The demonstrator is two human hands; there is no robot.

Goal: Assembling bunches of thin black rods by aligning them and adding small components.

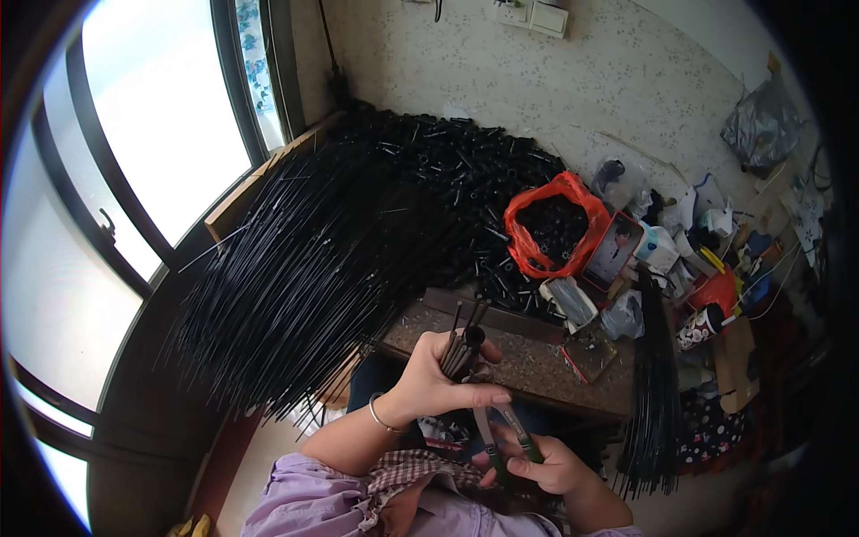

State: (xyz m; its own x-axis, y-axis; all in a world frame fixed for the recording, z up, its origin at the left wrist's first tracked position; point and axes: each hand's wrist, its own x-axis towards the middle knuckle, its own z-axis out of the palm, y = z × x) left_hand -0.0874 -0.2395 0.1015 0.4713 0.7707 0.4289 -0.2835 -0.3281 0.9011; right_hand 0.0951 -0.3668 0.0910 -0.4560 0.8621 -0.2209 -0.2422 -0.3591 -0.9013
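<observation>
My left hand (440, 380) is closed round a short bundle of thin black rods (458, 353). A dark hollow tube end (473, 335) shows at the top of this grip, by the fingertips. Below it, my right hand (548, 465) grips a two-armed metal hand tool (510, 419) with green on its handles, like pliers or snips. The arms spread apart in a V, and its head is hidden behind my left thumb. Both hands are in front of my body, just nearer than the bench edge.
A large sheaf of long black rods (295, 268) covers the bench's left. Behind lie many short black tubes (456, 161). A red plastic bag (519, 210) holds small black parts; a phone (614, 246) leans beside it. More rods (650, 421) hang over the right edge.
</observation>
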